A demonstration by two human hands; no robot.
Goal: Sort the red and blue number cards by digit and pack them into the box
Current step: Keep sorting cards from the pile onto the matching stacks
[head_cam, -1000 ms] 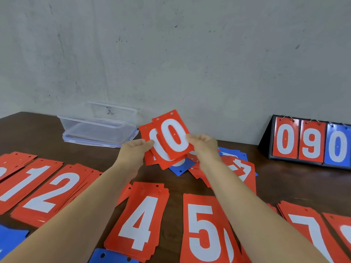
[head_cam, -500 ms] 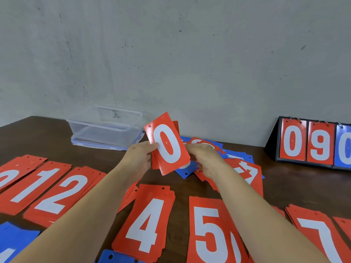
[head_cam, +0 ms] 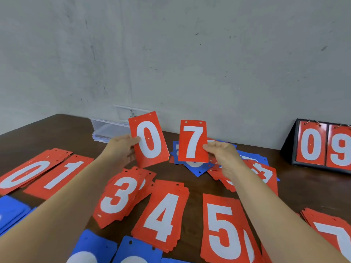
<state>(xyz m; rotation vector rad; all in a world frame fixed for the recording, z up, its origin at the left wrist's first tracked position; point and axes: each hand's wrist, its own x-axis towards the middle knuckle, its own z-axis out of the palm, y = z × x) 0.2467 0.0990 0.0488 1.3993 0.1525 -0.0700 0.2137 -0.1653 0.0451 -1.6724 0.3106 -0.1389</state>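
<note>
My left hand (head_cam: pixel 121 149) pinches a red card with a 0 (head_cam: pixel 149 139) by its left edge and holds it upright above the table. My right hand (head_cam: pixel 223 154) pinches a red card with a 7 (head_cam: pixel 193 141) by its lower right edge, also upright. Behind both cards lies a loose heap of mixed red and blue cards (head_cam: pixel 247 168). A clear plastic box (head_cam: pixel 110 128) stands at the back by the wall, partly hidden by the 0 card. Red stacks lie in a row: 0 (head_cam: pixel 28 173), 1 (head_cam: pixel 60 175), 3 (head_cam: pixel 121 196), 4 (head_cam: pixel 163 215), 5 (head_cam: pixel 224 228), 7 (head_cam: pixel 334 230).
A black scoreboard stand (head_cam: pixel 321 145) showing 0 and 9 sits at the back right. Blue card stacks lie at the near left (head_cam: pixel 11 211) and the near edge (head_cam: pixel 106 247). The grey wall (head_cam: pixel 171 54) closes the far side of the brown table (head_cam: pixel 57 130).
My hands have split: the left now holds only the 0 card, and the right has lifted a 7 card up beside it. The camera view shifted right.
</note>
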